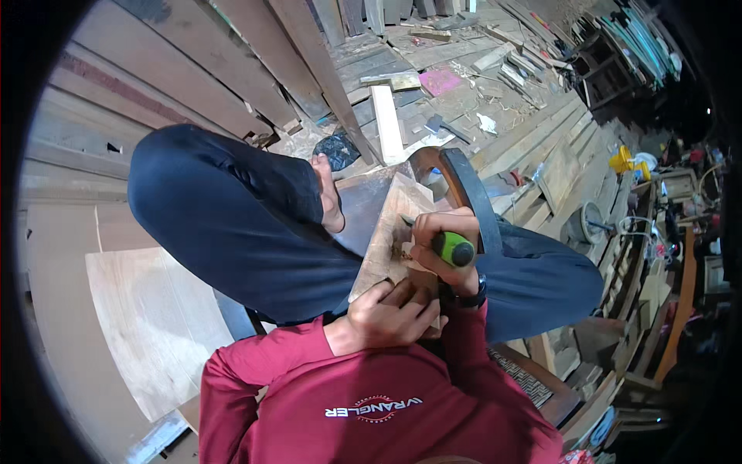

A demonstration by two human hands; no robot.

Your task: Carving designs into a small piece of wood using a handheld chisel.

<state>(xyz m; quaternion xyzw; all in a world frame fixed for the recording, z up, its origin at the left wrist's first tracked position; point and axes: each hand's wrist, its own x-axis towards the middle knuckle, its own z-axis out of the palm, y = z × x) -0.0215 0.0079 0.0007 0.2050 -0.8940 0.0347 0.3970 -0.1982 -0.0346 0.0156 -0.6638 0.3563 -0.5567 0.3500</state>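
A pale wooden block lies lengthwise across my lap, with a dark hollow and some chips on its upper face. My left hand is closed over its near end, the fingers curled on the top face. In my right hand is a chisel with a green handle and a black end. The fist rests on the right side of the block, close to the hollow. Most of the blade is hidden by my fingers.
A curved wooden piece stands just right of the block. Beyond it lie a pale board, a dark hammer-like tool and wood scraps. Planks lean at the left. A bucket and clutter stand at the right.
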